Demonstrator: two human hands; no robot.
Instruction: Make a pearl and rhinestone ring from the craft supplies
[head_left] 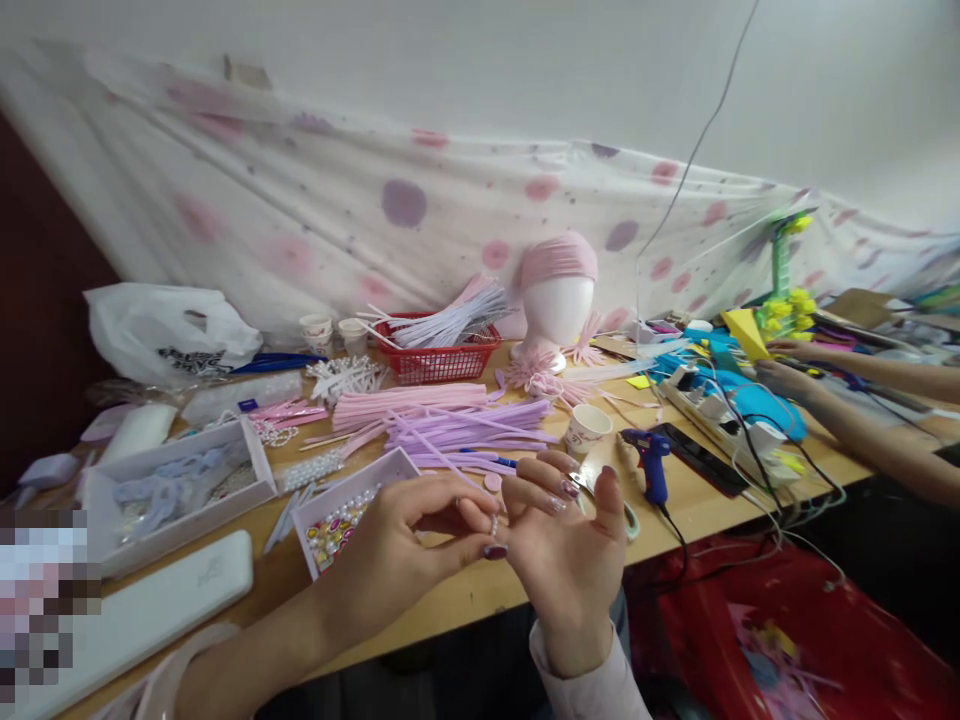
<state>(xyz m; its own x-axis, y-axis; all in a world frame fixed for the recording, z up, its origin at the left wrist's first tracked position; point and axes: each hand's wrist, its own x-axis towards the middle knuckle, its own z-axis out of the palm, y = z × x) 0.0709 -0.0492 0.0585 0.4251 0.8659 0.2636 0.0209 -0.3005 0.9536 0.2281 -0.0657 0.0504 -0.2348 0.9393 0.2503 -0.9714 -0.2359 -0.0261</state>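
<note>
My left hand (401,555) and my right hand (566,545) meet in front of me above the table's front edge. Between the fingertips of both sits a small pearly bead strip (493,524); the left thumb and forefinger pinch it, and the right fingers curl in against it. Just behind the hands lies a white tray of coloured gems and pearls (341,515). Beyond it spread purple pipe cleaners (465,432) and pink pipe cleaners (409,403).
A blue glue gun (649,460), a paper cup (586,428) and a phone (701,458) lie to the right. A foam head with a pink band (559,300) and a red basket (442,360) stand behind. Another person's arms (840,400) reach in at right. A power strip (712,410) lies there.
</note>
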